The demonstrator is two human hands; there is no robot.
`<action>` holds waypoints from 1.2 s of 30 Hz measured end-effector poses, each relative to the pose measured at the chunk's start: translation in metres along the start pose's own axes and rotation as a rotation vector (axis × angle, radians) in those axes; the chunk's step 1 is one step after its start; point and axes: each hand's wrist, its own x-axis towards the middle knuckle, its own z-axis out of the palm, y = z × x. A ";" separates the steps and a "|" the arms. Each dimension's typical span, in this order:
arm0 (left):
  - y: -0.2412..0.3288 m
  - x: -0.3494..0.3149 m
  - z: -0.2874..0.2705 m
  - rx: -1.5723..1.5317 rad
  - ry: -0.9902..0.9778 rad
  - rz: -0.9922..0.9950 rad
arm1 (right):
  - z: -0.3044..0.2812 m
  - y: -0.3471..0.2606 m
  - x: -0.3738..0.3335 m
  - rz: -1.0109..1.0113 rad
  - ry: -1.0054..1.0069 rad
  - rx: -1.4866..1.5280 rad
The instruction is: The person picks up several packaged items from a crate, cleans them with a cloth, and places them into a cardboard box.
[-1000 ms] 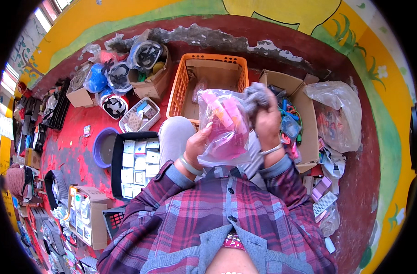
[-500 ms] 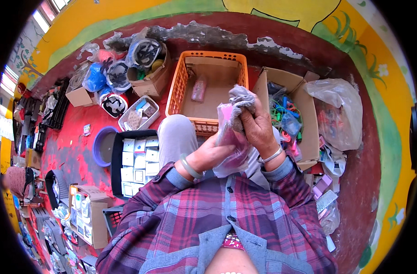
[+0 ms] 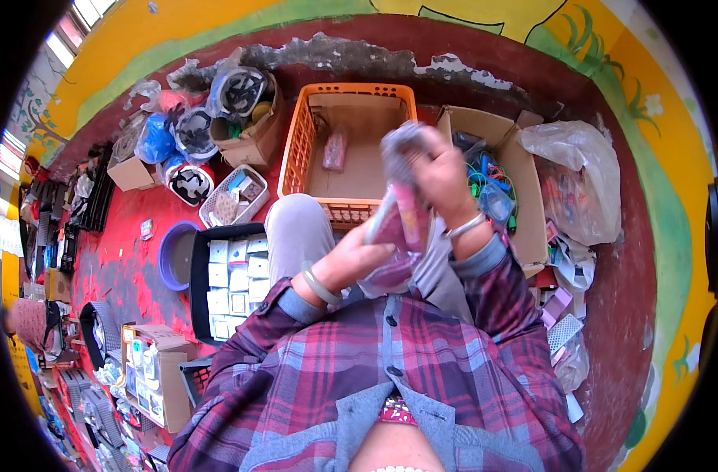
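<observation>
Left hand (image 3: 355, 258) closed on the near, left part of a clear plastic bag (image 3: 388, 228) with pink contents, the person sits holding it up over the lap. The bag slants away from those fingers, running far and a little right toward the right hand (image 3: 444, 177). That hand is bunched around a grey cloth (image 3: 403, 145), which sits at the bag's far end; it is blurred, so I cannot tell how firmly the cloth presses on the plastic. Beyond the hands stands an orange crate (image 3: 294, 149) with a small pink packet (image 3: 335, 149) inside, and to the right a cardboard box (image 3: 532, 228) of colourful odds and ends.

A second ago the bag hung spread broad between the hands, with the cloth off to its right; now it is gathered narrow. Since half a second ago, the right hand and cloth have shifted farther from the body, while the left hand keeps its grip.
</observation>
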 end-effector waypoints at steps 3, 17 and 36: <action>0.014 -0.002 -0.009 -0.308 0.039 -0.071 | -0.031 0.015 0.009 0.326 0.237 0.576; -0.014 0.007 -0.032 -0.924 0.115 0.112 | 0.034 0.000 -0.055 -0.237 -0.437 -0.195; 0.034 0.006 -0.021 -0.943 0.240 0.266 | 0.003 -0.031 -0.035 0.168 -0.115 0.551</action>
